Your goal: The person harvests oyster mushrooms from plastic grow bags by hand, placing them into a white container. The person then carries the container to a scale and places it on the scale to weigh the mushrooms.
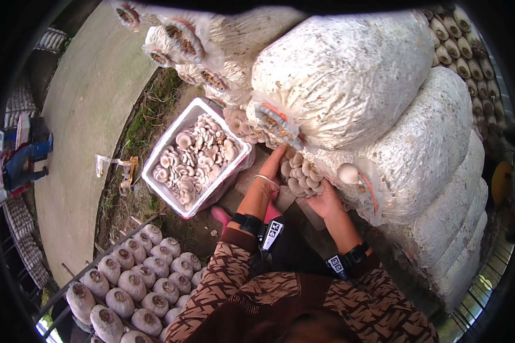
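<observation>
A dense cluster of oyster mushrooms (301, 175) sits between my two hands, beside the mouths of the white plastic-wrapped growing bags. My left hand (275, 165) touches its left side, the fingertips hidden behind the cluster and the bag mouth above. From the lower right, my right hand (325, 199) cups the same cluster, its fingers partly under it. Whether the cluster is still joined to a bag cannot be seen. Another mushroom clump (240, 125) grows by the bag mouth (279, 122) just above. One single round mushroom (348, 173) stands at the bag opening to the right.
A white foam box (154, 165) full of picked oyster mushrooms (193, 156) stands left of my hands. Stacked growing bags (347, 77) rise in front and to the right. More bags (133, 285) lie racked at lower left. Across the concrete path (75, 128) is a blurred person (19, 165).
</observation>
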A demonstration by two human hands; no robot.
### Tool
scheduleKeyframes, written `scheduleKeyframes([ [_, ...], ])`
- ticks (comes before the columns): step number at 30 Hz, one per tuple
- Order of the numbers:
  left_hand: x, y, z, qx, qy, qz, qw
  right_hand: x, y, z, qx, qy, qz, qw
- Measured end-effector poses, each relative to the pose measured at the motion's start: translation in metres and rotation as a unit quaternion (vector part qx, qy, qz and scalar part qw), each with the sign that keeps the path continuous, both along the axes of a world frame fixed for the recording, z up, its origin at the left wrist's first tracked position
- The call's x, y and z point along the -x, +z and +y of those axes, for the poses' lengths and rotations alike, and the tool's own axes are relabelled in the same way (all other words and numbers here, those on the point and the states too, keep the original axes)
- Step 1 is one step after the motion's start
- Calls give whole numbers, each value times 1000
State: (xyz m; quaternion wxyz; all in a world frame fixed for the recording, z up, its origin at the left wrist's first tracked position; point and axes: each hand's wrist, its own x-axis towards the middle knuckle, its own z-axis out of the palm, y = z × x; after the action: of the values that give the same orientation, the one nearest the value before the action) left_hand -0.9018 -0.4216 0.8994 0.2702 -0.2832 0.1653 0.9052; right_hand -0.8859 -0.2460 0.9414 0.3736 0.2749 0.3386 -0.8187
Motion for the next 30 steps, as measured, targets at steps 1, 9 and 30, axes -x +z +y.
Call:
scheduleKeyframes([
  [1, 1, 2, -5, -28, -11, -4, 1000, 1, 2, -1, -2, 6, -11, 1000],
  [9, 7, -10, -3, 207, -33, 88, 974, -7, -13, -9, -64, 11, 42, 997],
  [30, 10, -15, -15, 74, -22, 106, 991, -18, -33, -31, -200, -129, 43, 970],
])
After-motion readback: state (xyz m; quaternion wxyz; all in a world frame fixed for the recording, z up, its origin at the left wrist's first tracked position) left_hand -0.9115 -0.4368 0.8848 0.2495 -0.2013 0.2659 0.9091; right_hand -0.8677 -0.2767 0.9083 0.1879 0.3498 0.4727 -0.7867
